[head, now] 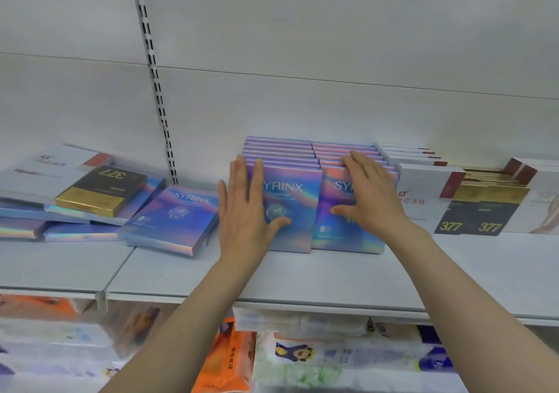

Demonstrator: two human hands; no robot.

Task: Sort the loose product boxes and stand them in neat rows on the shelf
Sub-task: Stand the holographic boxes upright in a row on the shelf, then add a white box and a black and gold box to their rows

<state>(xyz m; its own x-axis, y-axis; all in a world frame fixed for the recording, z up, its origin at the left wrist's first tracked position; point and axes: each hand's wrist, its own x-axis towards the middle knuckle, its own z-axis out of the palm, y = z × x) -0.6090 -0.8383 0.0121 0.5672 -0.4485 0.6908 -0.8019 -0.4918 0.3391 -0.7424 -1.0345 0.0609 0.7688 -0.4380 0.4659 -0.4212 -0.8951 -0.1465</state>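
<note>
Two rows of holographic SYRINX boxes stand upright on the white shelf [302, 274]. My left hand [242, 208] lies flat with straight fingers against the front box of the left row [298, 211]. My right hand [367, 193] presses flat on the front box of the right row [344, 235], fingers spread. A loose SYRINX box [175, 214] lies tilted on the shelf just left of my left hand. Further left is a messy pile of holographic boxes [36, 226] with a black-and-gold 377 box [102, 190] on top.
White boxes with red corners [423, 181] and black-and-gold 377 boxes [475, 214] stand in rows to the right. A white box [45, 166] lies at the far left back. Packaged goods [230, 359] fill the shelf below.
</note>
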